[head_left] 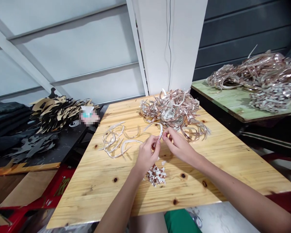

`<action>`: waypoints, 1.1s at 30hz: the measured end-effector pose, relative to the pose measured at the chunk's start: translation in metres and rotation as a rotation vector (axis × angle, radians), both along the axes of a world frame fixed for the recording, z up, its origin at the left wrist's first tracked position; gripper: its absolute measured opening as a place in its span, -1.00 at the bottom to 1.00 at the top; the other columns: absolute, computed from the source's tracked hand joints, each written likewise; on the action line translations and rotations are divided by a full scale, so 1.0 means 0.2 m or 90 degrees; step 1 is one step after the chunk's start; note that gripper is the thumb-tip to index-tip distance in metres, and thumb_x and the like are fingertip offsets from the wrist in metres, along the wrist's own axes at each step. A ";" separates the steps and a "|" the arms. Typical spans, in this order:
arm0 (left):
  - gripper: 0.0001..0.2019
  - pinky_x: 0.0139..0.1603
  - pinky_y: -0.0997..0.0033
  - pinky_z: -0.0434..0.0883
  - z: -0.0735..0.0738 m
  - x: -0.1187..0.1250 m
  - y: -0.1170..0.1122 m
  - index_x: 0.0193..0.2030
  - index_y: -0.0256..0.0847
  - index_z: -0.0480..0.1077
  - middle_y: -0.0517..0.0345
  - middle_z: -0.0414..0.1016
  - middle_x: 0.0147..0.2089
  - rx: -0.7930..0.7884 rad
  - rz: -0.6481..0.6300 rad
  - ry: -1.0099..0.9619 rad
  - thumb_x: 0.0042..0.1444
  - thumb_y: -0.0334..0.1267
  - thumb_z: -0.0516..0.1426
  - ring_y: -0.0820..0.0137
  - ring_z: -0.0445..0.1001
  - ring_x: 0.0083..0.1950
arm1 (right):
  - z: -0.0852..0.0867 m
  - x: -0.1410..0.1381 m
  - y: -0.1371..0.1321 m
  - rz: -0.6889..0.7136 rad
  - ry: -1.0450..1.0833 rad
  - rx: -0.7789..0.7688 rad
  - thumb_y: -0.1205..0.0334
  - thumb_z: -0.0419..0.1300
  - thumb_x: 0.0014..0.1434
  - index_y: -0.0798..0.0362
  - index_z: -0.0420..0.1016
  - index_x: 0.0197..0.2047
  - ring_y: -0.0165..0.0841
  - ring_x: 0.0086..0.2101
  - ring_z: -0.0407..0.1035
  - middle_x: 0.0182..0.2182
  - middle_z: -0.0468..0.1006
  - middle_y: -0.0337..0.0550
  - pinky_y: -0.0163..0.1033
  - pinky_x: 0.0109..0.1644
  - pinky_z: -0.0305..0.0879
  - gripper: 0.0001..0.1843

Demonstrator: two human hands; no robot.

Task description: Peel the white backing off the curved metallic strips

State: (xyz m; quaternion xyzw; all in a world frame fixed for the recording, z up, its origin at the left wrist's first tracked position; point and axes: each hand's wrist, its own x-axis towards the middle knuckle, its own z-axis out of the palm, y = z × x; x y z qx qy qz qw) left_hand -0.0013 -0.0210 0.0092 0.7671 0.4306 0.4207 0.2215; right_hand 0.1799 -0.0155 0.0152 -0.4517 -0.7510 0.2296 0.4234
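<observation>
My left hand (146,154) and my right hand (178,145) meet above the middle of a pine board (111,194). Both pinch one thin curved strip (160,130), white on one side and shiny rose-gold on the other, with fingers closed on it. A tangled heap of the same shiny strips (174,111) lies just beyond my hands. To the left lie several separate pale strips (116,140). A small pile of tiny cut scraps (156,176) sits under my left wrist.
A green-topped table (232,100) at the right carries a bigger mound of shiny strips (259,77). At the left, tan and black cut-out pieces (55,111) cover a dark surface. A white pillar (169,45) rises behind the board. Red crates (58,187) sit low left.
</observation>
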 end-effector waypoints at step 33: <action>-0.74 0.00 0.24 0.49 -0.03 0.04 -0.02 0.12 -0.14 0.37 0.01 0.58 -0.10 0.162 0.004 0.161 0.39 -0.39 -0.02 0.25 0.55 -0.08 | -0.02 -0.05 -0.03 -0.058 0.157 -0.034 0.35 0.17 0.15 0.04 0.44 -0.37 -0.37 -0.49 0.33 -0.52 0.46 -0.27 -0.26 -0.37 0.24 -0.93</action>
